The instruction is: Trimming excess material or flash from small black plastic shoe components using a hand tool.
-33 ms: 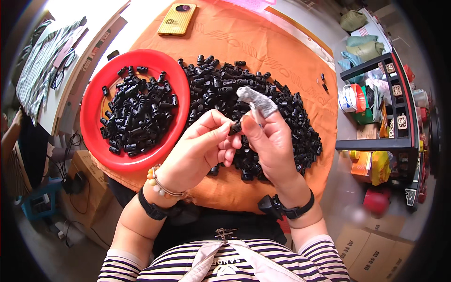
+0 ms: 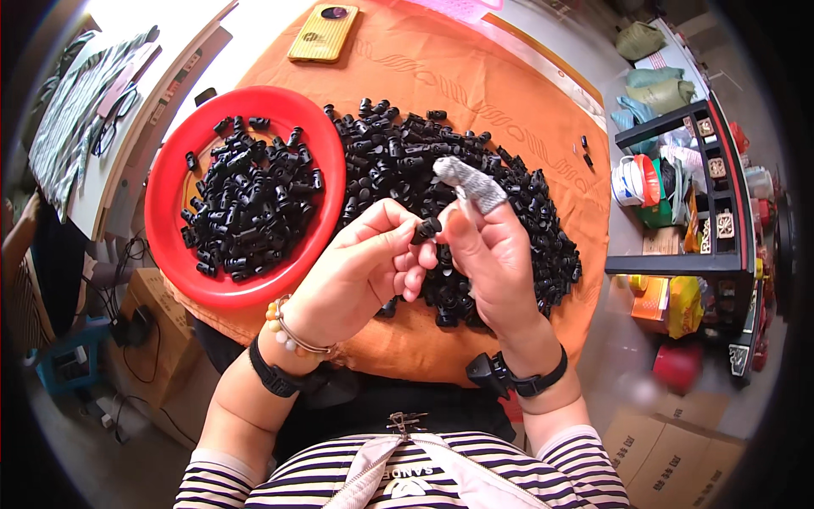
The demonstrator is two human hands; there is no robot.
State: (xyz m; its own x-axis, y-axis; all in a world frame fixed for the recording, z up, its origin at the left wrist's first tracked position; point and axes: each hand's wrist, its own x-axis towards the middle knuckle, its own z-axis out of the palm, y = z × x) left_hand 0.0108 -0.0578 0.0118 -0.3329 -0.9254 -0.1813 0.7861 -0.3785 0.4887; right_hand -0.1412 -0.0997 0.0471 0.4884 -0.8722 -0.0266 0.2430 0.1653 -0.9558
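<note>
Orange-clothed table (image 2: 475,76) sat before me. Black shelf unit (image 2: 678,195) stood to my right, stuffed with bags and jars. Cardboard boxes (image 2: 670,458) lay on grey floor (image 2: 627,339). Bright daylight hit upper left.

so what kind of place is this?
Probably a home or small workshop doing piecework assembly: a heap of small black plastic parts on an orange cloth, a red tray holding more, cluttered shelves and cardboard boxes around.
</note>
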